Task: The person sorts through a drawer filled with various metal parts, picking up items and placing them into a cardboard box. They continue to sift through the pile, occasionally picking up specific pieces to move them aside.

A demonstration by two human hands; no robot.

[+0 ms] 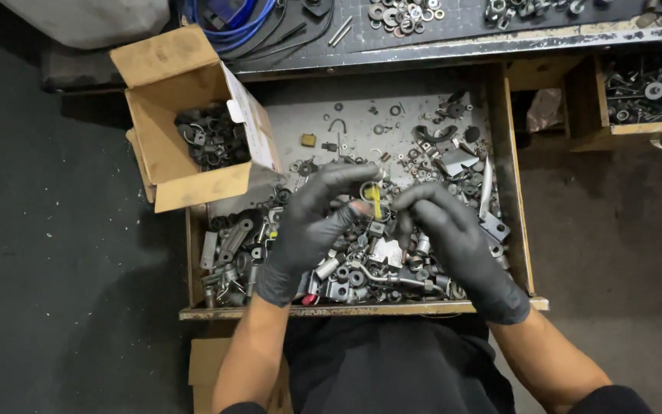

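Looking down over the open wooden drawer [516, 230], we see both hands in black gloves meeting above its middle. Our left hand [312, 230] has its fingers curled in, with thumb and forefinger pinched on a small yellow piece [376, 199] that stands roughly upright between the two hands. A small dark ring [369, 186] sits at its top end, right at the fingertips; we cannot tell whether ring and yellow piece are one part. Our right hand [453, 238] is curled too, its fingertips drawn together just beside the yellow piece, but we cannot tell whether it actually grips anything.

Under the hands the drawer is heaped with metal hardware [362, 268]: nuts, washers, brackets, short tubes and bolts, thickest along the near edge and the right side. The far left part of the drawer floor is sparser, with a few loose washers and a small brass-coloured block [309, 140].

An open cardboard box [166, 138] rests on the drawer's far left corner, tilted, holding dark metal rings and clips. Beyond the drawer runs the bench [499, 38], carrying a pile of washers [404, 15] and a blue coiled hose [231, 23]. A second drawer [637, 126] to the right holds more metal parts.
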